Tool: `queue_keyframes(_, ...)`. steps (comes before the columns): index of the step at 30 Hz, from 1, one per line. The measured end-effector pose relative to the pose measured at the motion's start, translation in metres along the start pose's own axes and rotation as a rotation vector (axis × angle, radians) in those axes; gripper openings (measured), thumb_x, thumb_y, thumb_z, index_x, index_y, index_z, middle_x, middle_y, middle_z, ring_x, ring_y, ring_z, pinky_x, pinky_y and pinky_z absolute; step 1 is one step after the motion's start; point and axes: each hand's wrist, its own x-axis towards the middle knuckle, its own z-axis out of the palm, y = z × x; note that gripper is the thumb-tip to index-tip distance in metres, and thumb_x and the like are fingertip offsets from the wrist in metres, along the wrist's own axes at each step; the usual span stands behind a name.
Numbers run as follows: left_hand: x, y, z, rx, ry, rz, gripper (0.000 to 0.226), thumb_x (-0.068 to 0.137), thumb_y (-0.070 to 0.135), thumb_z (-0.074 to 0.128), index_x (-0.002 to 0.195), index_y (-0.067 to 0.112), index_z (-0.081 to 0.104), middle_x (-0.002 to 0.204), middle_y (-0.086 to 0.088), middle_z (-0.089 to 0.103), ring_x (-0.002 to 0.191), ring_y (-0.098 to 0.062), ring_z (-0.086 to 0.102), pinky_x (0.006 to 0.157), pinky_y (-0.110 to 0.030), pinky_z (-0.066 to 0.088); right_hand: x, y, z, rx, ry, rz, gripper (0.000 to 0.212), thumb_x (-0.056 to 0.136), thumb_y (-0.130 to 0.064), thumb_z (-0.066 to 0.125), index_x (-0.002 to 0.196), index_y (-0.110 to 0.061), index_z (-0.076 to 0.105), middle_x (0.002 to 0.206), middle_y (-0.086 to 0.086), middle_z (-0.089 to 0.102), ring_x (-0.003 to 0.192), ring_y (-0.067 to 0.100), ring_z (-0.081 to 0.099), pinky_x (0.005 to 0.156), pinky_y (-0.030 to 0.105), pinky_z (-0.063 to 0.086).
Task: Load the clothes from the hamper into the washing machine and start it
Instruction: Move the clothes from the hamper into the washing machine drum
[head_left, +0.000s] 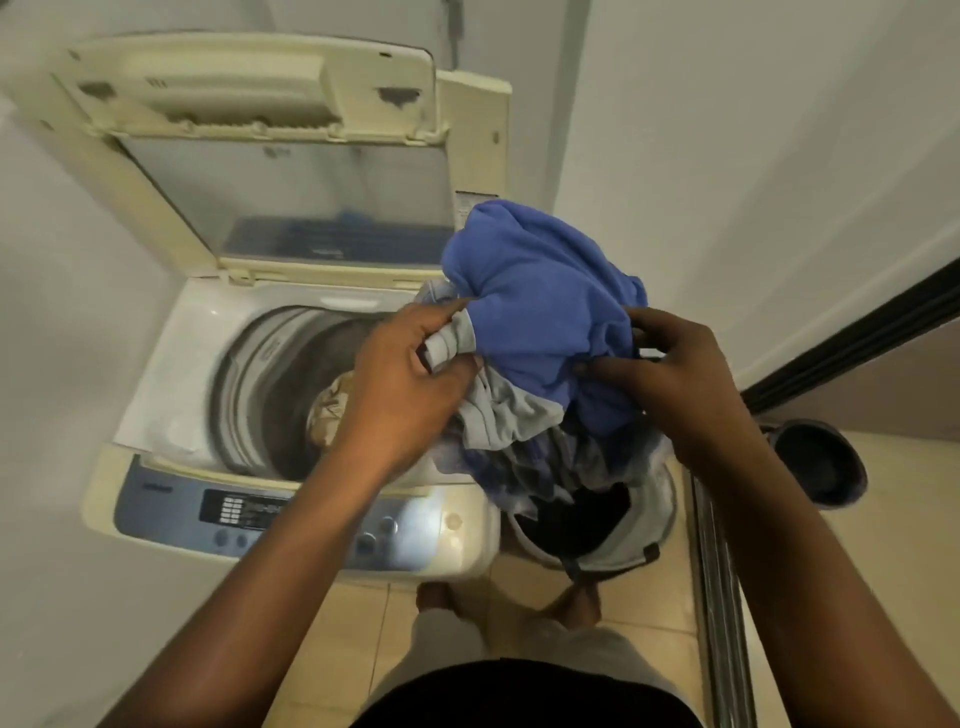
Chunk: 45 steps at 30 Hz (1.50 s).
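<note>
Above the gap between machine and hamper, a soft bundle of clothes, a blue knit garment (540, 296) on top with a pale grey piece (498, 410) and a dark patterned one hanging beneath, is held up by both bare hands. The left hand (410, 374) is closed on a fold of the grey fabric at the bundle's left edge, and the right hand (670, 364) has its fingers curled into the blue cloth on the right side, so each hand is gripping fabric, not spread. The bundle hangs over the rim of the round, grey-sided fabric hamper (623, 540) on the tiled floor and just beside the right edge of the cream top-loading washing machine (171, 395), whose lid (249, 119) stands open. The steel drum (260, 384) already holds something pale and crumpled at the bottom. The load looks light and limp; it will sag and shed loose pieces, so it probably handles best gathered from underneath, with the trailing hems tucked in before swinging it left over the drum opening. A dangling sleeve could snag on the machine's rim. The blue control panel (171, 504) at the front is untouched, and starting is not yet possible.
</note>
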Motion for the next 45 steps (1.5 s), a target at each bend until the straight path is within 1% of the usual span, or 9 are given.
queue_keyframes(9, 0.025, 0.001, -0.133, 0.105, 0.156, 0.061, 0.048, 0.080, 0.018, 0.068, 0.127, 0.028, 0.074, 0.113, 0.001, 0.077, 0.105, -0.019, 0.074, 0.093, -0.051, 0.060, 0.033, -0.085, 0.099, 0.090, -0.106, -0.099, 0.035, 0.078, -0.008, 0.087, 0.109, -0.019, 0.076, 0.098, 0.000, 0.077, 0.092, 0.016, 0.075, 0.084, 0.048, 0.063)
queue_keyframes(14, 0.029, -0.019, -0.181, 0.153, 0.209, 0.085, 0.044, 0.079, 0.019, 0.067, 0.117, 0.041, 0.070, 0.109, 0.003, 0.074, 0.099, -0.016, 0.071, 0.088, -0.037, 0.058, 0.049, -0.089, 0.165, 0.122, -0.148, -0.079, 0.038, 0.077, -0.005, 0.087, 0.111, -0.007, 0.070, 0.098, 0.014, 0.076, 0.094, 0.028, 0.075, 0.083, 0.051, 0.062)
queue_keyframes(23, 0.032, -0.137, -0.188, 0.311, 0.101, -0.145, 0.053, 0.086, -0.007, 0.071, 0.133, 0.017, 0.070, 0.118, -0.013, 0.067, 0.117, -0.035, 0.064, 0.100, -0.036, 0.046, 0.059, -0.011, 0.246, -0.096, -0.325, -0.002, 0.058, 0.076, -0.036, 0.079, 0.130, -0.025, 0.061, 0.121, -0.003, 0.071, 0.112, 0.018, 0.069, 0.093, 0.051, 0.059)
queue_keyframes(29, 0.026, -0.178, -0.159, 0.277, 0.029, -0.227, 0.046, 0.086, 0.009, 0.076, 0.128, 0.025, 0.072, 0.126, -0.008, 0.068, 0.115, -0.033, 0.066, 0.100, -0.046, 0.054, 0.062, 0.012, 0.212, -0.425, -0.201, -0.051, 0.051, 0.088, -0.008, 0.070, 0.136, -0.021, 0.060, 0.127, 0.001, 0.064, 0.112, 0.016, 0.061, 0.089, 0.012, 0.046)
queue_keyframes(32, 0.029, -0.180, -0.141, 0.275, -0.008, -0.154, 0.051, 0.080, 0.038, 0.074, 0.129, 0.025, 0.070, 0.137, -0.006, 0.063, 0.127, -0.027, 0.061, 0.105, -0.054, 0.052, 0.071, 0.035, 0.181, -0.705, -0.091, -0.087, 0.073, 0.080, -0.027, 0.081, 0.146, -0.032, 0.048, 0.152, 0.003, 0.044, 0.138, 0.026, 0.044, 0.110, 0.033, 0.040)
queue_keyframes(35, 0.033, -0.170, -0.122, 0.254, -0.029, -0.080, 0.054, 0.083, 0.029, 0.083, 0.134, 0.028, 0.066, 0.143, -0.003, 0.059, 0.134, -0.023, 0.056, 0.110, -0.052, 0.049, 0.079, 0.074, 0.158, -0.787, -0.173, 0.033, 0.114, 0.065, -0.061, 0.085, 0.157, -0.044, 0.020, 0.168, 0.004, 0.014, 0.153, 0.037, 0.020, 0.119, 0.057, 0.034)
queue_keyframes(37, 0.037, -0.160, -0.112, 0.253, -0.056, -0.056, 0.056, 0.085, 0.027, 0.084, 0.137, 0.030, 0.065, 0.148, 0.000, 0.054, 0.137, -0.019, 0.052, 0.114, -0.047, 0.047, 0.077, 0.084, 0.150, -0.711, -0.235, 0.103, 0.123, 0.066, -0.058, 0.088, 0.161, -0.038, 0.014, 0.169, 0.006, 0.012, 0.154, 0.036, 0.019, 0.121, 0.053, 0.032)
queue_keyframes(41, 0.039, -0.149, -0.098, 0.262, -0.143, -0.039, 0.059, 0.086, 0.028, 0.083, 0.142, 0.027, 0.062, 0.153, 0.002, 0.049, 0.143, -0.017, 0.046, 0.119, -0.040, 0.041, 0.067, 0.086, 0.152, -0.429, -0.207, 0.136, 0.100, 0.073, -0.030, 0.092, 0.154, -0.030, 0.034, 0.141, -0.004, 0.049, 0.123, 0.019, 0.055, 0.102, 0.033, 0.049)
queue_keyframes(45, 0.037, -0.149, -0.087, 0.284, -0.212, -0.065, 0.072, 0.082, 0.034, 0.086, 0.147, 0.025, 0.056, 0.154, 0.000, 0.048, 0.143, -0.018, 0.045, 0.118, -0.041, 0.041, 0.063, 0.086, 0.158, -0.515, -0.063, 0.018, 0.056, 0.074, -0.021, 0.088, 0.125, -0.020, 0.065, 0.105, -0.008, 0.067, 0.096, 0.014, 0.067, 0.082, 0.013, 0.052)
